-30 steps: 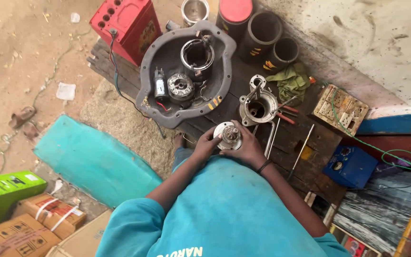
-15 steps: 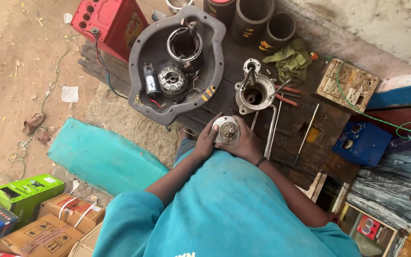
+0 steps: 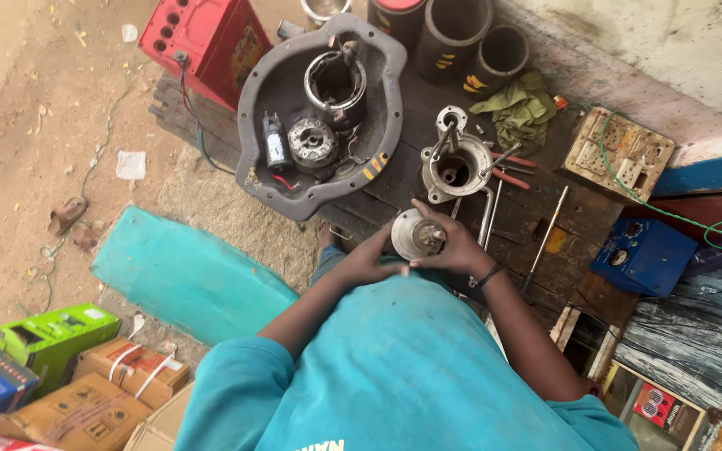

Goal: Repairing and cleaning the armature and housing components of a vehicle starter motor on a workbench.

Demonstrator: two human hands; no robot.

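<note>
1. The person holds a round metal pump part [image 3: 417, 235], a pale disc with a short shaft stub at its centre, in both hands just in front of the chest. It sits just on the near side of the open metal pump housing [image 3: 456, 169] that stands on the dark wooden bench [image 3: 536, 219].
2. The left hand [image 3: 371, 260] is curled under the disc's left edge, fingers pressed against the rim. The right hand [image 3: 459, 242] cups the right edge, thumb and fingers closed round it. Together they pinch the disc between them; neither is spread.
3. The disc's flat face looks up towards the camera and slightly away from the person, towards the pump housing. Its long axis is the shaft line, which runs through the centre and points up and a little forward.
4. In my judgement, handling it well calls for gripping by the rim only, keeping fingers off the central stub, and holding the face level so the shaft line does not tip.
5. Beyond the pump housing and to its left lies a large grey tray [image 3: 321, 117] with motor pieces in it. Loose tools [image 3: 495, 179] lie just right of the housing, so the elbows need room.
</note>
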